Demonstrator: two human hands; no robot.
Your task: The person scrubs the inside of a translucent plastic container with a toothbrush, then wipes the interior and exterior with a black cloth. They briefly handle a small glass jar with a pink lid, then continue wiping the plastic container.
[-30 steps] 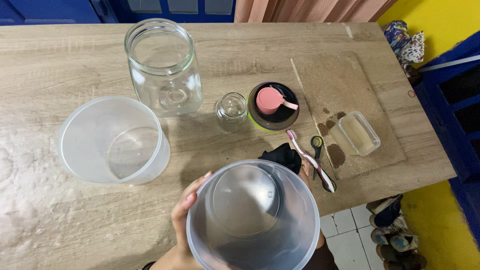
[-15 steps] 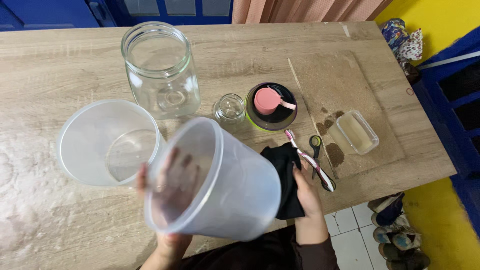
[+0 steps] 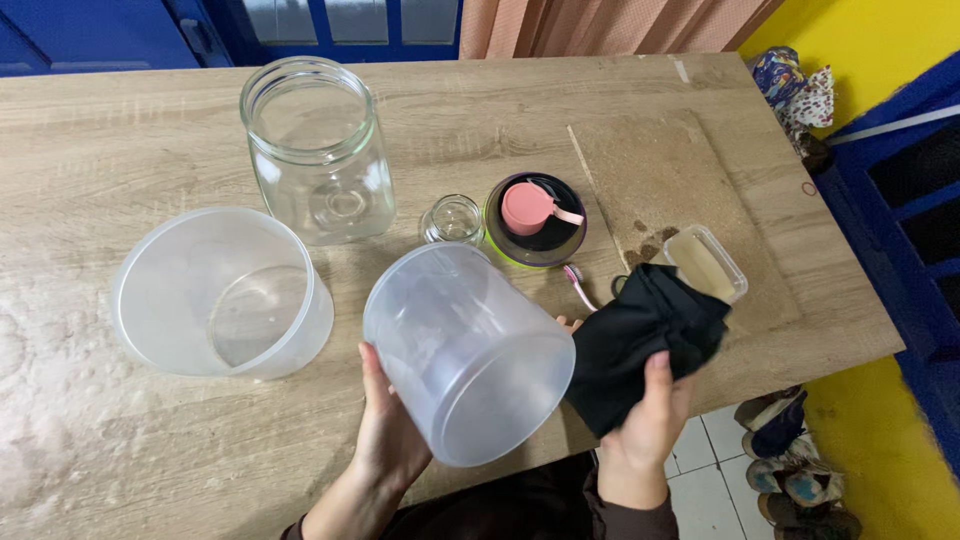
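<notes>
My left hand grips a clear plastic tub from below, holding it on its side above the table's near edge with its base turned toward me. My right hand holds a black cloth lifted just right of the tub's base. A second clear plastic tub stands upright on the wooden table to the left.
A large glass jar and a small glass jar stand behind. A dark lid holding a pink cup, a toothbrush tip and a small clear box on a brown board lie to the right. The table edge is near me.
The tub has turned from mouth-toward-me to lying on its side, base toward me. My right hand picked the black cloth off the table and raised it beside the tub.
</notes>
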